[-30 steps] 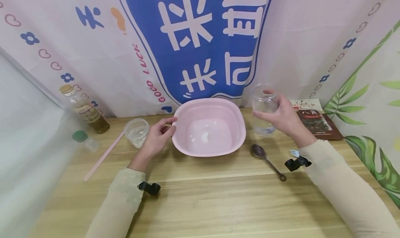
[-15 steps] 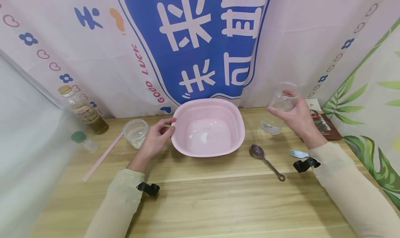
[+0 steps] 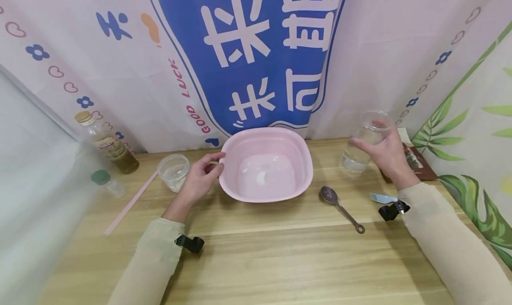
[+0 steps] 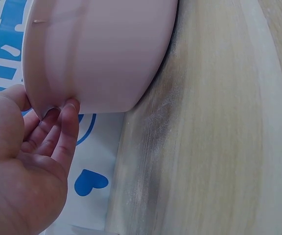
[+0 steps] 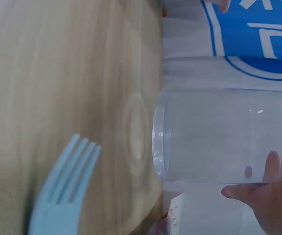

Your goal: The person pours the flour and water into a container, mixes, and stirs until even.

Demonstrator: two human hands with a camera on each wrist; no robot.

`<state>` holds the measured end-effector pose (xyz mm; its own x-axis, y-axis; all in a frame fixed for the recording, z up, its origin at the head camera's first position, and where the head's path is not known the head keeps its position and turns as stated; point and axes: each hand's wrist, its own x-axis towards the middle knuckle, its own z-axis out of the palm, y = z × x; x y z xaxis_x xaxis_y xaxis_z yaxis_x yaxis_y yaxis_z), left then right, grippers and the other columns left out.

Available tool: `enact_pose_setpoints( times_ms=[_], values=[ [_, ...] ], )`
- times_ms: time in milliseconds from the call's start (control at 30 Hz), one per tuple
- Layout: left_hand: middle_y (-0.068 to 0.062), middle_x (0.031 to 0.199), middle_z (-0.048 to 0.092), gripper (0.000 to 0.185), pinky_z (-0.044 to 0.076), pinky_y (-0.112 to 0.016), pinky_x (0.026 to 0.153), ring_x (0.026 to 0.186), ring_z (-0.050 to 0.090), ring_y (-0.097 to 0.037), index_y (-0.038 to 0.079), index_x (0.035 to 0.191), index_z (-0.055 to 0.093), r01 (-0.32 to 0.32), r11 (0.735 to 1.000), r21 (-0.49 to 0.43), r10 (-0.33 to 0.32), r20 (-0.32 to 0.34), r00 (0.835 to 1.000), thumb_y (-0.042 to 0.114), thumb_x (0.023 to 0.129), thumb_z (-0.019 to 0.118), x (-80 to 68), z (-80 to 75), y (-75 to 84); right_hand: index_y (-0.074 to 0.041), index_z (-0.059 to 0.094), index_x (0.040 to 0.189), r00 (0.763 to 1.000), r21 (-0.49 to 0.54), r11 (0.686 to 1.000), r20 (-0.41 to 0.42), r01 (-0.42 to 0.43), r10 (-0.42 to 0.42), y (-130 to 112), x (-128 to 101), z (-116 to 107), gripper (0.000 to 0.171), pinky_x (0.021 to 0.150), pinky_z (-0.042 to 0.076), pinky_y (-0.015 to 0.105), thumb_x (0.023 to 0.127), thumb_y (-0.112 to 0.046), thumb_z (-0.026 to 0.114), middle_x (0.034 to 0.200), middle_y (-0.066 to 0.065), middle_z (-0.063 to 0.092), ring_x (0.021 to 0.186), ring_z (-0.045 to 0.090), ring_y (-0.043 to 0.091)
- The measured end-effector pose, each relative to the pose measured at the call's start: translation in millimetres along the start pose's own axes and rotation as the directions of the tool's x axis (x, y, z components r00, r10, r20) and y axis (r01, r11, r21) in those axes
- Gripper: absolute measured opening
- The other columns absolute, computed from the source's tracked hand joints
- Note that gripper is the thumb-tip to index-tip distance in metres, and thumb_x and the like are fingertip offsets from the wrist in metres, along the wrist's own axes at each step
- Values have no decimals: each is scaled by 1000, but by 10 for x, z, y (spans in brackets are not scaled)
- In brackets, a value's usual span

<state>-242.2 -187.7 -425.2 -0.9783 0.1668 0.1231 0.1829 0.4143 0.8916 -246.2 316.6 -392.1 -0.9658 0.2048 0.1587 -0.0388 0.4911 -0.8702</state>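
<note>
Wooden table: right hand grips clear glass (upright); left hand pinches pink basin rim.

A metal spoon lay on the wooden table, with a light blue fork near it. A small clear cup, a pink straw, a brown bottle and a green-capped jar stood at the left. A book lay by the patterned curtain.
</note>
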Motion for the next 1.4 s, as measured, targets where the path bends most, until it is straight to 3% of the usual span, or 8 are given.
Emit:
enact_pose_setpoints(
  times_ms=[333,900,1233,1400],
  values=[
    [-24,127,72,39,52,-19,69,91,66,-15,5,146,65,12,1000,11,-12,0,1000,18,108,64,-15,-5,11,-5,27,164,998,-11,998,-28,-56,56,134,73,79,101,127,35,65,91,-38,88,169,28,34,152,38,48],
    [-24,123,72,40,51,-18,69,86,64,-14,5,146,65,-13,1000,19,13,2,1000,18,109,63,9,13,16,-10,23,167,999,4,999,-32,-33,33,217,160,117,105,129,32,64,91,-40,89,171,25,30,155,36,47],
    [-23,124,72,38,52,-18,70,88,66,-14,6,145,66,4,1000,12,-4,-10,1000,18,108,63,-6,9,22,-9,25,166,997,9,1000,-65,-30,31,182,171,177,106,131,31,62,89,-39,91,171,24,33,155,38,46],
    [-26,115,74,39,50,-19,66,82,67,-9,4,145,66,-1,1000,-2,1,-12,1000,17,108,63,-15,11,30,-11,20,167,997,49,997,-59,-54,57,170,155,207,108,133,26,61,89,-40,90,173,25,26,158,33,46]
  ],
)
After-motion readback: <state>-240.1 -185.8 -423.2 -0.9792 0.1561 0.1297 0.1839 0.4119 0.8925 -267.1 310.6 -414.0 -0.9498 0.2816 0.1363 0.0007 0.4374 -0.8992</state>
